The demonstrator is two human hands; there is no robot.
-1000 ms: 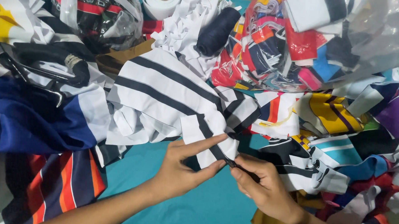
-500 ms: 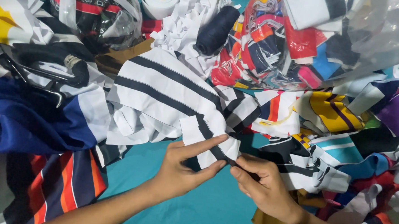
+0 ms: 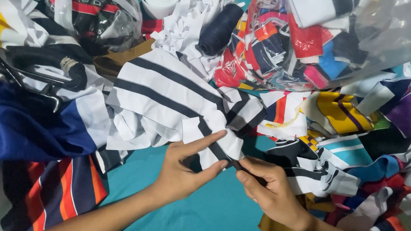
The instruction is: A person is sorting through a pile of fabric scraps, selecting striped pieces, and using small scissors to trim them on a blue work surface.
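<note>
Black-and-white striped cloth [image 3: 169, 100] spread over the teal worktop [image 3: 210, 212] below the dark thread cone [image 3: 221, 29], its lower corner pinched by the left hand [image 3: 182, 172], grip narrow, dark strip nipped by the right hand [image 3: 269, 190] just beside.

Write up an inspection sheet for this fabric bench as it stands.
Surface: teal cloth, mostly buried under scraps.
Job's things: white fabric with dark stripes, one corner pinched between both hands.
Clutter: clear bag of coloured scraps, white tape roll, dark thread spool, blue fabric, metal shears.
Hands: left hand and right hand grip the striped corner.
Cables: nothing seen.
Surroundings: nothing seen beyond the fabric piles.
</note>
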